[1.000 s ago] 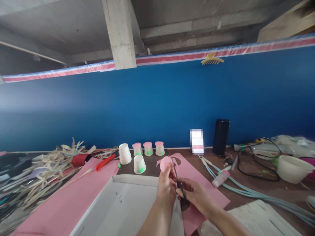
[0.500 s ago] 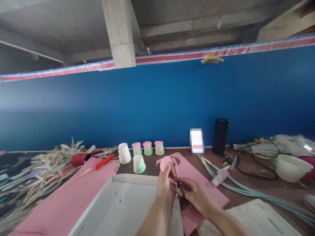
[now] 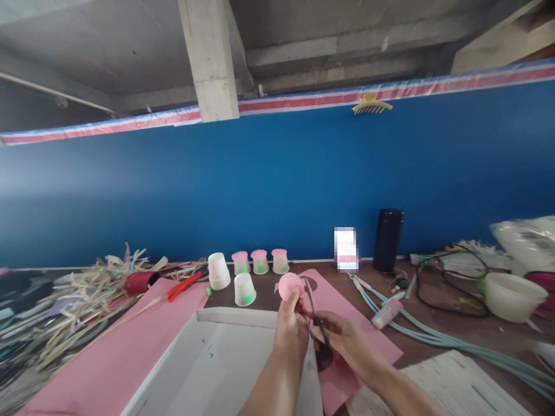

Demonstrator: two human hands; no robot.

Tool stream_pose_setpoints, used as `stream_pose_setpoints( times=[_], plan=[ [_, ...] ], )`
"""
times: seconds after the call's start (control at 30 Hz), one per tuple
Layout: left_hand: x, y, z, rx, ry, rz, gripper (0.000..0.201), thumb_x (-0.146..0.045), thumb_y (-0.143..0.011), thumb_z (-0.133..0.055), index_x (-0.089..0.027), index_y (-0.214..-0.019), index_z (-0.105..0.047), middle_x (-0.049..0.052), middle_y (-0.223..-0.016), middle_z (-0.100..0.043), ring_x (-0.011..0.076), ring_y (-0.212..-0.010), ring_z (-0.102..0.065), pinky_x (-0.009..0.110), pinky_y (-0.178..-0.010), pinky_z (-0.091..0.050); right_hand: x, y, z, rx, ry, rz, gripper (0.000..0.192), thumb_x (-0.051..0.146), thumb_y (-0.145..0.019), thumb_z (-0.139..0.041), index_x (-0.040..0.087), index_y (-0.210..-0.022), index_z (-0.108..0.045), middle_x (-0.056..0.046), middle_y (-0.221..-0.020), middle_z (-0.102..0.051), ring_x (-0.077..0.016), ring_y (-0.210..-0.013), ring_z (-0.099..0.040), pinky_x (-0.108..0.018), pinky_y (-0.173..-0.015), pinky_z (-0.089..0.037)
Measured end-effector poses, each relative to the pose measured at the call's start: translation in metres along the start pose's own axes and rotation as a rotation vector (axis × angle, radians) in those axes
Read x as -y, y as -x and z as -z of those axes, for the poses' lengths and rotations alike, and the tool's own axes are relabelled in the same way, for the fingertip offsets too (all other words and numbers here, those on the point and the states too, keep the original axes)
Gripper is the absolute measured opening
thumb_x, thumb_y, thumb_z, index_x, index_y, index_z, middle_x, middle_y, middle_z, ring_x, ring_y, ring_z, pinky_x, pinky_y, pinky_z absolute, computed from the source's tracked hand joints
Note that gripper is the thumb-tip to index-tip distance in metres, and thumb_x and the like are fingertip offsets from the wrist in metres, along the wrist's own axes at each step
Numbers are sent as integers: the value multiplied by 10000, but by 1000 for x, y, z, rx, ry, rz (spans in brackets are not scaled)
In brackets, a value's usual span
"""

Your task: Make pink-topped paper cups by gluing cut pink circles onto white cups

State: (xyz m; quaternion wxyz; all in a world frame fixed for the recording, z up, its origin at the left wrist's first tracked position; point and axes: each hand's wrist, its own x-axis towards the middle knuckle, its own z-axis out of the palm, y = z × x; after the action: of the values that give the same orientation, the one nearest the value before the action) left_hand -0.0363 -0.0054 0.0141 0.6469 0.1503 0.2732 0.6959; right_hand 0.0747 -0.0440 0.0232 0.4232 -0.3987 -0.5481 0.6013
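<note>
A pink paper circle (image 3: 289, 285) is pinched between the thumb and fingers of my left hand (image 3: 293, 316). My right hand (image 3: 340, 338) is closed round the dark handles of a pair of scissors (image 3: 321, 335), whose blades point up and away, just right of the circle. Beneath both hands lies a pink paper sheet (image 3: 368, 335) with a round cutout near its far end. Left of my hands stands an upturned white paper cup (image 3: 245, 290) with a green patch. Behind it are three cups with pink tops, one of them a pink-topped cup (image 3: 280, 263).
A white box lid (image 3: 225, 352) lies in front, left of my forearms. Further left are another pink sheet (image 3: 125, 341), an orange-red tool (image 3: 184, 286) and a heap of strips (image 3: 95, 294). Stacked cups (image 3: 218, 271), a black cylinder (image 3: 388, 240), blue cables (image 3: 433, 332) and a white bowl (image 3: 514, 296) stand around.
My left hand has shifted the pink circle slightly left and turned it to face me more. The scissors have moved a little away from it, their blades looking closer together.
</note>
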Motion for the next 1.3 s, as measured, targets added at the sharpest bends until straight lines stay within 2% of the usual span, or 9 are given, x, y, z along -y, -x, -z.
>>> stream_pose_setpoints(
  times=[0.27, 0.5, 0.67, 0.93, 1.1, 1.3],
  plan=[
    [0, -1, 3, 21, -71, 25, 332, -437, -653, -726, -193, -606, -506, -44, -484, -428, 65, -398, -367, 213, -386, -267, -10, -1, 0, 80, -86, -6, 315, 414, -741, -685, 187, -955, -644, 3, -755, -587, -124, -648, -569, -222, -552, -384],
    [5, -7, 8, 46, -25, 24, 306, -400, -668, -725, -176, -663, -517, -44, -534, -440, 61, -429, -393, 201, -406, -290, -13, -1, 2, 92, -22, 1, 337, 423, -760, -661, 209, -1019, -637, 4, -753, -589, -128, -662, -553, -227, -564, -392],
    [1, -4, 4, 21, 12, 24, 293, -364, -652, -742, -166, -681, -528, -43, -547, -463, 59, -440, -414, 188, -405, -311, -9, -1, 1, 80, -16, 4, 354, 430, -744, -669, 205, -1016, -646, 2, -755, -585, -131, -669, -541, -230, -573, -399],
    [2, -3, 5, 64, -105, 40, 362, -433, -673, -702, -165, -567, -484, -40, -476, -428, 54, -385, -378, 188, -366, -258, -16, -4, 1, 33, -31, 30, 407, 435, -720, -689, 197, -1045, -640, -2, -735, -604, -135, -657, -551, -244, -583, -413],
    [3, -4, 7, 79, -88, 61, 372, -464, -657, -705, -172, -593, -484, -43, -492, -424, 58, -387, -375, 197, -375, -259, -16, -5, -1, 13, -10, 56, 406, 442, -713, -693, 172, -1013, -658, 4, -689, -582, -124, -623, -536, -239, -565, -405],
    [4, -3, 4, 45, -77, 32, 366, -445, -650, -715, -175, -594, -474, -59, -483, -405, 45, -388, -353, 192, -390, -242, -22, -7, 2, 9, 13, 59, 431, 451, -697, -708, 174, -1023, -657, 7, -672, -587, -133, -609, -540, -239, -545, -399]
  ],
)
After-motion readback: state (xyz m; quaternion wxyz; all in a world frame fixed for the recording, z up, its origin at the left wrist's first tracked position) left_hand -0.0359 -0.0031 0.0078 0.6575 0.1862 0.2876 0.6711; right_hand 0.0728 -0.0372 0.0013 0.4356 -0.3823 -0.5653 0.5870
